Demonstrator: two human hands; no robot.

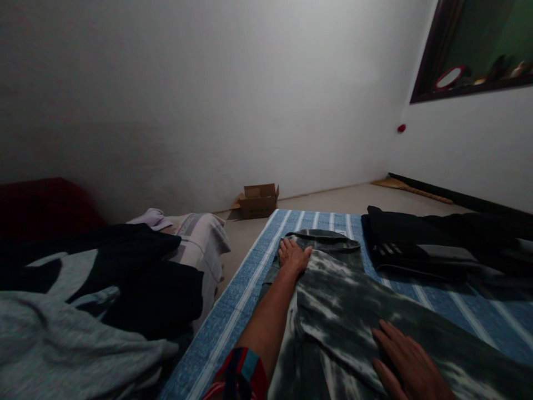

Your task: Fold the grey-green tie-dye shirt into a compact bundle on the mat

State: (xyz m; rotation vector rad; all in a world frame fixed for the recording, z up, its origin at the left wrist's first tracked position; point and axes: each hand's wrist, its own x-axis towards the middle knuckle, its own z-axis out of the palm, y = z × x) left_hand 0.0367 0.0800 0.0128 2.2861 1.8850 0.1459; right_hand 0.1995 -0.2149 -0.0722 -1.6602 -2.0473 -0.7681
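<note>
A dark grey-green and white tie-dye garment (333, 278), apparently a long-sleeved top, lies spread on a blue striped bed cover (233, 311). Its neck opening faces the far edge, and one sleeve stretches toward the lower right. My left hand (293, 254) rests palm down near the garment's upper left shoulder, fingers extended and nothing gripped. Lower down, my right hand (410, 361) lies on the fabric with its fingers stretched out. The garment's near end is cut off by the frame.
To the right sits a pile of folded black clothes (416, 244). Grey and navy clothes (83, 328) are heaped at left, beside a pale cloth-covered surface (200, 239). An open cardboard box (258, 203) stands by the far wall. A round mirror (449, 78) is on the window ledge.
</note>
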